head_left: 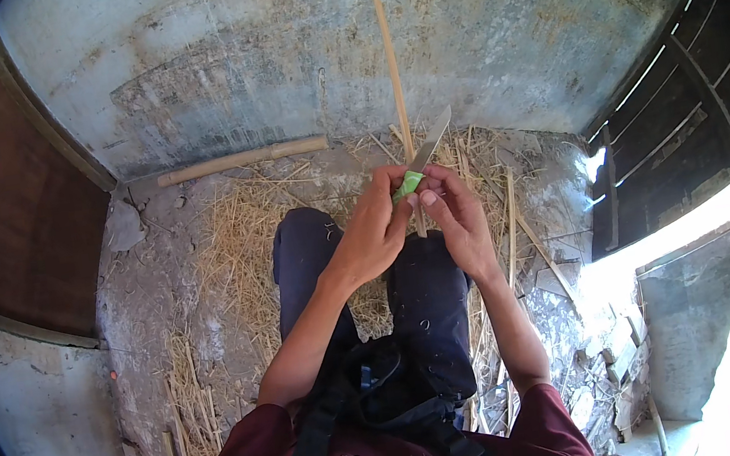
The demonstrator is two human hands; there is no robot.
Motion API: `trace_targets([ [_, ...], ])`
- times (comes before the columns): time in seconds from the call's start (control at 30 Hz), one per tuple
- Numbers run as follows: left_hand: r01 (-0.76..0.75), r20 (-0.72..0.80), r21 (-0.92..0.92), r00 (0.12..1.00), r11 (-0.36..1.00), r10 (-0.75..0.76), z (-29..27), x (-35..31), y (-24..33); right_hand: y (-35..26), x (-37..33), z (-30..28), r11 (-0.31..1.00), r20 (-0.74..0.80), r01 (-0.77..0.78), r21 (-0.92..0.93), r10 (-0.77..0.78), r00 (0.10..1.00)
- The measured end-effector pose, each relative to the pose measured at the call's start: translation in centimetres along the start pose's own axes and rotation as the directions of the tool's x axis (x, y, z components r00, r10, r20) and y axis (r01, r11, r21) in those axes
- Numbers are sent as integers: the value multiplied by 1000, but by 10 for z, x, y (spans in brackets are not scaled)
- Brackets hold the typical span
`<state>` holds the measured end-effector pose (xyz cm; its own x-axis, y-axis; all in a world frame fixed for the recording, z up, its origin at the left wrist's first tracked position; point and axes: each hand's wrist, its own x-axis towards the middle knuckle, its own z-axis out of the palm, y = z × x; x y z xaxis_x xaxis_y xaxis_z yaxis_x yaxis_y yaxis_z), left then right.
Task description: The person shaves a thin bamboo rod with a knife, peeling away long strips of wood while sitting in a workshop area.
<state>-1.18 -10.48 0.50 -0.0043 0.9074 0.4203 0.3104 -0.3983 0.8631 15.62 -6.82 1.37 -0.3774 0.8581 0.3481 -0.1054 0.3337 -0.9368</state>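
In front of my knees, both hands meet around a knife and a long bamboo strip. The fingers of my left hand are closed on the knife's green handle. Its bare blade points up and to the right, crossing the strip. My right hand is closed close beside it, thumb and fingers pinched at the strip. The thin tan bamboo strip runs from the top edge down between my hands, its near end at my right knee. Fingers partly hide where strip and handle meet.
Straw-like shavings cover the floor around my legs. A bamboo pole lies along the base of the stained wall. Loose strips lie to the right, with rubble beyond. A brown door panel stands left.
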Motion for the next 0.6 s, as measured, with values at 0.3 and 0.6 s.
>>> trace_targets([
  [0.3,-66,-47,-147,997,987,59,9,-2,22,16,5,-14,977,-43,-30,-210,22,999],
  [0.6,-43,-193,26,980,999,47,-29,-9,2,-2,14,-60,977,-13,44,-210,-48,999],
])
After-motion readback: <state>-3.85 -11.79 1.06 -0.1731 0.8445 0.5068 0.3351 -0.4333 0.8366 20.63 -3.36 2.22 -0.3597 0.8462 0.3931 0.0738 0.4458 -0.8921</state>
